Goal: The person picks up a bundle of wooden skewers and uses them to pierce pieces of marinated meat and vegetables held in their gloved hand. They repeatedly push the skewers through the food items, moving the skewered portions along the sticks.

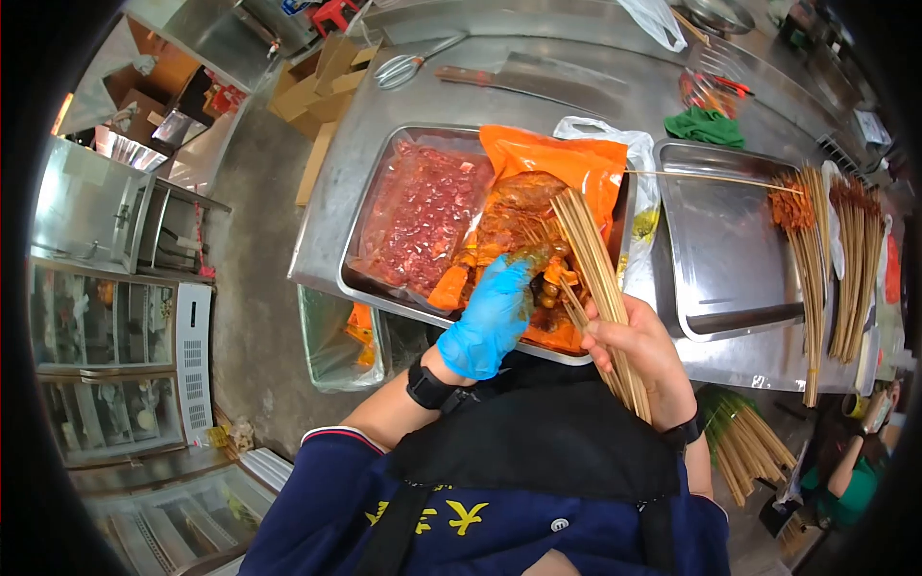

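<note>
blue-gloved, the left hand (485, 322) curls at the marinated meat (519, 226) in the right half of the tray (384, 293); whether it pinches any, i cannot tell. the bare right hand (642, 350) grips a bundle of sticks (600, 254), far ends over the meat. skewering looks to be in hand; the next move seems to call for firmly held meat and steady sticks.

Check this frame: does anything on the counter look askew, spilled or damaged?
Yes, one skewer looks askew: it lies crosswise over the bare steel tray, pointing toward the orange bag, while the neighbouring bundle of skewers runs lengthwise. No obvious spill or damage shows on the counter.
</note>
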`<action>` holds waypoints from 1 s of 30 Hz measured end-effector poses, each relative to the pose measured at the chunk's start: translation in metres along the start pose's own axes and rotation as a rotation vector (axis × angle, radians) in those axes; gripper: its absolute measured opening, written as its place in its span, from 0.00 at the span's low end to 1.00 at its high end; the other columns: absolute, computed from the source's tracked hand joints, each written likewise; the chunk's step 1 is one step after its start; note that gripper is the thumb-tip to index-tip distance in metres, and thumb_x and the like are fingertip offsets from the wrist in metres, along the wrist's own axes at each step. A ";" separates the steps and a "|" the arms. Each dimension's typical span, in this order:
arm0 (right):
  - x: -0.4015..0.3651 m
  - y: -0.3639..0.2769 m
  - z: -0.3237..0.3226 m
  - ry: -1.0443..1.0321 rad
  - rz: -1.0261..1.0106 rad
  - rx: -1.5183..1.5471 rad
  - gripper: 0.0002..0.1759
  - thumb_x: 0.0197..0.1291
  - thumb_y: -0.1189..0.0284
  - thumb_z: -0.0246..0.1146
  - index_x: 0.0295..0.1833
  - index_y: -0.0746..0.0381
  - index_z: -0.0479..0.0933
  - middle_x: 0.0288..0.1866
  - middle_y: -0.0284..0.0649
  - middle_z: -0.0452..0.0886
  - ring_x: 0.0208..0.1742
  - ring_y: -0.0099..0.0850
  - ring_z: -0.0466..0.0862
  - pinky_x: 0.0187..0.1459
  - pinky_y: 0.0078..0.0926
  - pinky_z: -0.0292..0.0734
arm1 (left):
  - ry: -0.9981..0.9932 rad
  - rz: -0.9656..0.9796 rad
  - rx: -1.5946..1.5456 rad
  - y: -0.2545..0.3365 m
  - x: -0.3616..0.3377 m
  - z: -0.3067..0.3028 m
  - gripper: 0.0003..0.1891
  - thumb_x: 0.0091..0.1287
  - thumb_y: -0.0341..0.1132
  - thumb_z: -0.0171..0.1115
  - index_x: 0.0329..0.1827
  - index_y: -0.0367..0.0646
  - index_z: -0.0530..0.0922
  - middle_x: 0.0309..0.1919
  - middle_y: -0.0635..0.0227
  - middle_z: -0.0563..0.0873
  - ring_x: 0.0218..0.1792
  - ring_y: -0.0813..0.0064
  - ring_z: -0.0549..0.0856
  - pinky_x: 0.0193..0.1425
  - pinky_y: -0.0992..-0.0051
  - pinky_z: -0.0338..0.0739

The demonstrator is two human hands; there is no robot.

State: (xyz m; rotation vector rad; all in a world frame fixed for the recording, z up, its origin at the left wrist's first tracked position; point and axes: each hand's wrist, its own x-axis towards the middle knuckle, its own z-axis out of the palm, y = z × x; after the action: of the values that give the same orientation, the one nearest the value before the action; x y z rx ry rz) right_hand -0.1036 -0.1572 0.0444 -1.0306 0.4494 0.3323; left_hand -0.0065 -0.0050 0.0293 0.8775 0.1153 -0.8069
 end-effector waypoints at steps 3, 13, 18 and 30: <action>0.000 -0.001 -0.002 0.010 -0.006 0.011 0.09 0.51 0.78 0.57 0.39 0.64 0.68 0.23 0.39 0.76 0.18 0.21 0.73 0.19 0.17 0.69 | -0.023 0.033 0.040 0.005 -0.004 0.006 0.14 0.64 0.30 0.51 0.52 0.39 0.72 0.39 0.70 0.80 0.37 0.80 0.79 0.39 0.81 0.73; -0.001 -0.001 -0.002 -0.006 -0.005 -0.002 0.09 0.51 0.78 0.57 0.39 0.64 0.68 0.24 0.39 0.76 0.18 0.22 0.73 0.19 0.18 0.69 | -0.082 0.018 0.048 -0.001 -0.003 0.003 0.14 0.62 0.27 0.53 0.52 0.37 0.71 0.39 0.69 0.79 0.38 0.79 0.79 0.41 0.80 0.74; 0.000 0.000 -0.002 0.004 -0.006 -0.002 0.08 0.52 0.78 0.57 0.39 0.64 0.68 0.24 0.39 0.76 0.18 0.22 0.74 0.20 0.17 0.70 | -0.098 -0.026 0.052 -0.006 -0.002 0.005 0.14 0.62 0.28 0.53 0.51 0.37 0.70 0.40 0.68 0.79 0.37 0.79 0.79 0.40 0.79 0.74; -0.002 0.002 0.003 0.035 -0.003 -0.148 0.08 0.53 0.77 0.56 0.40 0.66 0.68 0.27 0.41 0.77 0.24 0.25 0.79 0.24 0.19 0.75 | 0.019 0.340 0.257 -0.018 0.013 -0.015 0.13 0.64 0.30 0.48 0.49 0.34 0.72 0.37 0.69 0.80 0.34 0.82 0.78 0.36 0.80 0.73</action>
State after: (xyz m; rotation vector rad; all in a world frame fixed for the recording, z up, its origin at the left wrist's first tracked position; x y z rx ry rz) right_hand -0.1054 -0.1537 0.0457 -1.1827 0.4598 0.3489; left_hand -0.0060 -0.0085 0.0032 1.1119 -0.1225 -0.5007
